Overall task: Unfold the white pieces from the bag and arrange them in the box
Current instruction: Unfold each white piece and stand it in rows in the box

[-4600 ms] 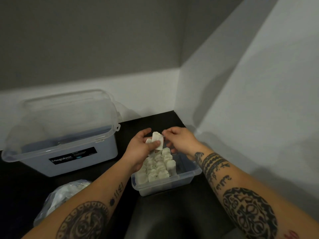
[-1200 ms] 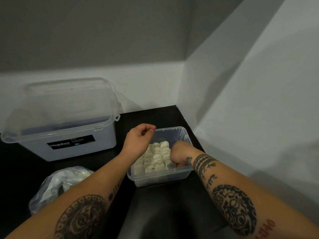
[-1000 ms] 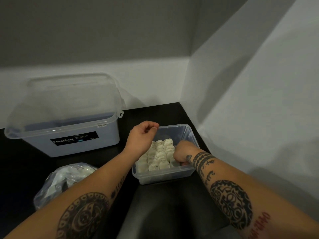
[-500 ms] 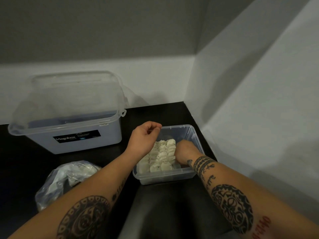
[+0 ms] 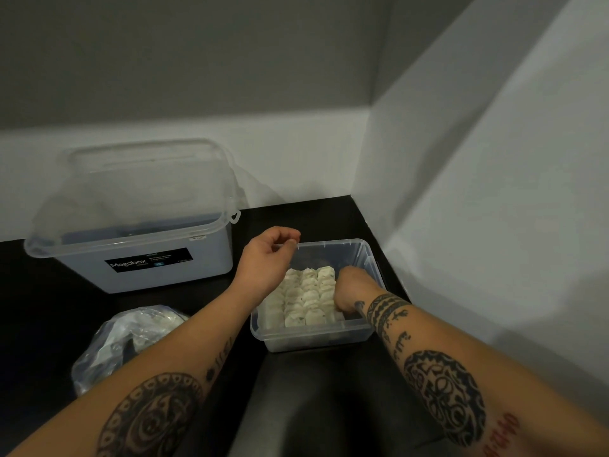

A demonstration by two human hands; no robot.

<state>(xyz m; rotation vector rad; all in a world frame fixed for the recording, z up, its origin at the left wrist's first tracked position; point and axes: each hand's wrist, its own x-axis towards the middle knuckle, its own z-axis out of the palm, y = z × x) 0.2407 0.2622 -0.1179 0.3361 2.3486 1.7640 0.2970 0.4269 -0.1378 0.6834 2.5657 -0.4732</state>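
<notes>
white pieces packed in clear box, filling its 9 o'clock side | right hand dug in at their 3 o'clock edge, fingers hidden, grip unclear | left hand above box's 10 o'clock rim, loosely curled, empty | rows run 6-to-12 o'clock | black table; bag at 8 o'clock; grey walls

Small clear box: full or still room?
Partly full. The small box holds white pieces packed from its near wall; bare bottom shows at the far end.
</notes>
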